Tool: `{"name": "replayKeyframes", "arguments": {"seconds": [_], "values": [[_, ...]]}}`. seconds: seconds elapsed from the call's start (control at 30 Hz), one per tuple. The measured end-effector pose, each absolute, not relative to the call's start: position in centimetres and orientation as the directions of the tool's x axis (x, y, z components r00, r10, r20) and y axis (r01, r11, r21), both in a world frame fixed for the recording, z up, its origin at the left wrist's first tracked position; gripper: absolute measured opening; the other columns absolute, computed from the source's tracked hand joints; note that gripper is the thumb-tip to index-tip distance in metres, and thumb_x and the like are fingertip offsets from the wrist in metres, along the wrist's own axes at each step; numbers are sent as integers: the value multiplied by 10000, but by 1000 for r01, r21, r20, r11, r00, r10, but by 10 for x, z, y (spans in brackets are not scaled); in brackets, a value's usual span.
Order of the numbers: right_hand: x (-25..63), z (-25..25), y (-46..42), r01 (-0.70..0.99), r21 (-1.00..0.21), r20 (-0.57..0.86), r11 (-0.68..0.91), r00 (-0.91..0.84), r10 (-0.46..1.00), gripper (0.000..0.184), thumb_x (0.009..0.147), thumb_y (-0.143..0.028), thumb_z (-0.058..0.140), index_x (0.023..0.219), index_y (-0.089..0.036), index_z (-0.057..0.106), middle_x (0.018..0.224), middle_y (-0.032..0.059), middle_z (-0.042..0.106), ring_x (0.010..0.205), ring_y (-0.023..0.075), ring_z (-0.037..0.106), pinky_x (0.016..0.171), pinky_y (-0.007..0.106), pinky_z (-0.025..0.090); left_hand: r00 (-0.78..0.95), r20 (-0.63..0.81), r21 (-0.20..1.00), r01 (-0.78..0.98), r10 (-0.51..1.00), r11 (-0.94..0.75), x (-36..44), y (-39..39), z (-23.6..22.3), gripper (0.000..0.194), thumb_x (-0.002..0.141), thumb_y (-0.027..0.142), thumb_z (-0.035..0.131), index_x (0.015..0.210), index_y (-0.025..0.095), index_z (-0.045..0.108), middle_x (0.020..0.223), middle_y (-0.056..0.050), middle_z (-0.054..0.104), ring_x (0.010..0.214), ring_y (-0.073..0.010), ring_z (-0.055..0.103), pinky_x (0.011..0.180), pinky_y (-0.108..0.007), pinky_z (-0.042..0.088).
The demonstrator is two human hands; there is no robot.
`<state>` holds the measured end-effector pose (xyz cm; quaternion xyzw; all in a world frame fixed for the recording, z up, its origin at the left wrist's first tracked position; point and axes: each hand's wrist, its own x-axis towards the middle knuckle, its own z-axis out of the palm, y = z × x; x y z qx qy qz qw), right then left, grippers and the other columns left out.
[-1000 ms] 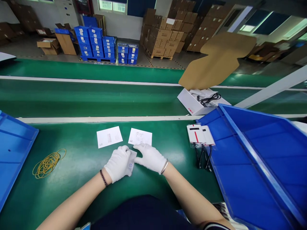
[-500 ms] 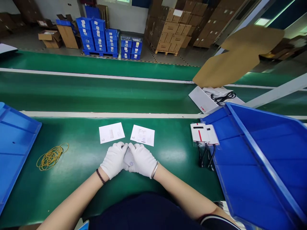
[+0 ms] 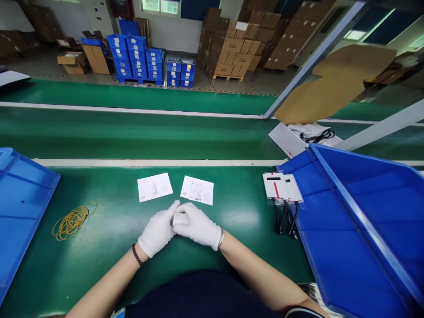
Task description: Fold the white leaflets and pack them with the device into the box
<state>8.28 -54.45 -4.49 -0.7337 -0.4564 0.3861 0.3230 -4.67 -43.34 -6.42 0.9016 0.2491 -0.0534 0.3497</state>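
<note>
My left hand (image 3: 158,232) and my right hand (image 3: 198,225), both in white gloves, meet above the near side of the green workbench. Between them they grip a small pale object with a dark end (image 3: 172,220), mostly covered by the gloved fingers, so its kind does not show. Just beyond the fingertips lie two printed white sheets: a left sheet (image 3: 155,187) with a few lines and a right sheet (image 3: 197,190) with denser print and a stamp-like mark.
Yellow rubber bands (image 3: 71,222) lie at left, near a blue bin (image 3: 24,207). At right, white devices with black cables (image 3: 282,187) lie beside a tilted blue bin (image 3: 361,216). Behind it stands a white box (image 3: 287,140) holding black cable. A white rail (image 3: 159,163) crosses the bench.
The hands have turned the held object, whose printed greyish face showed between them before; now a dark end shows. My right fingers have curled further over it. The view has tilted up slightly.
</note>
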Motion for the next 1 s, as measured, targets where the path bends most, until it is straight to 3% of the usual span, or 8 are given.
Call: {"name": "replayKeyframes", "arguments": {"seconds": [0.1,0.2,0.43,0.53,0.63,0.77,0.93,1.0], "values": [[98,-40,-521,298,-875,-260,-382,377,889,453,757,-68,663,1177,-212,575,1051,15,647,937,210,622,809,297,520,811,-285,801,494,511,-338,-52,-424,-56,767,794,253,629,1497,219,324,845,23,675,788,-187,635,760,-292,489],[109,-37,-476,476,-842,-82,-254,352,932,486,795,-41,644,1239,-219,557,1197,16,621,1078,206,584,946,316,473,728,-229,833,490,646,-257,-58,-403,-46,695,838,397,596,1469,208,376,919,4,695,844,-199,653,829,-314,498],[107,-45,-361,847,-531,-63,-16,-21,998,450,845,-220,706,1273,-190,570,1222,44,601,1079,239,577,922,308,482,479,152,483,727,865,-488,-88,-344,-75,639,876,465,526,1393,94,468,1319,-166,562,1211,-303,516,1040,-417,408],[109,-55,-347,903,-430,-55,14,-42,998,619,713,-282,827,1274,-176,589,1284,103,549,1135,343,517,955,429,460,558,196,320,741,807,-590,-96,-337,-96,706,828,506,616,1353,48,498,1360,-195,527,1290,-327,437,1102,-409,339],[114,-61,-350,953,-299,-88,42,-71,994,832,667,-512,852,1358,-200,512,1292,112,530,1117,352,512,913,453,485,617,176,194,742,767,-641,-91,-341,-105,807,758,527,707,1369,50,484,1387,-190,510,1323,-367,385,1115,-437,303],[113,-61,-355,992,-127,-136,3,-20,991,950,551,-601,888,1310,-165,519,1119,143,582,945,337,582,752,419,540,607,131,136,772,784,-621,-79,-345,-104,835,749,515,722,1397,63,454,1420,-184,484,1336,-383,363,1105,-466,286],[105,-55,-348,969,-238,-339,-71,-14,941,766,577,-473,914,1189,-162,574,1007,115,630,827,296,635,702,370,555,597,140,144,777,790,-613,-77,-345,-105,818,768,533,691,1408,91,439,1415,-181,490,1339,-370,360,1096,-473,279],[101,-50,-346,980,-183,-342,-73,6,940,720,555,-453,927,1120,-145,605,1028,141,618,875,329,630,720,407,563,595,136,152,778,792,-610,-78,-346,-105,799,779,525,682,1412,105,437,1418,-182,487,1341,-371,360,1093,-479,276]]}}
